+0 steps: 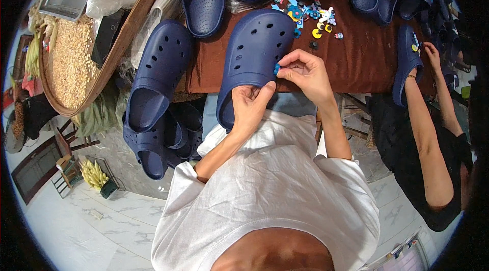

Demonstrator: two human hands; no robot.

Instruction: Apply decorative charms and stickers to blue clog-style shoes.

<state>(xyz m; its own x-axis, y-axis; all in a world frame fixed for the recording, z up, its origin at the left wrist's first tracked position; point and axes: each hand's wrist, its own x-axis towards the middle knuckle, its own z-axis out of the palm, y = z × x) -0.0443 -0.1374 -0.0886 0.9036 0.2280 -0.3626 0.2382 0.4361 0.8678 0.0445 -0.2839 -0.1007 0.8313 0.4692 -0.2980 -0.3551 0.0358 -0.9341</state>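
In front of me a navy foam clog with round holes lies toe away from me, at the near edge of the brown cloth. My left hand grips its opening, fingers inside and thumb on the right rim. A small blue shoe charm is pinched between the thumb and forefinger of my right hand, against the clog's right side. Whether its stem is in a hole I cannot tell. Beyond lies a loose pile of colourful shoe charms, with stars and yellow round pieces among them.
More navy clogs stand along the far edge, and another clog sits left. A woven tray of pale kernels is at far left. On the right a co-worker's arm reaches to a charmed clog. Brown cloth covers the table.
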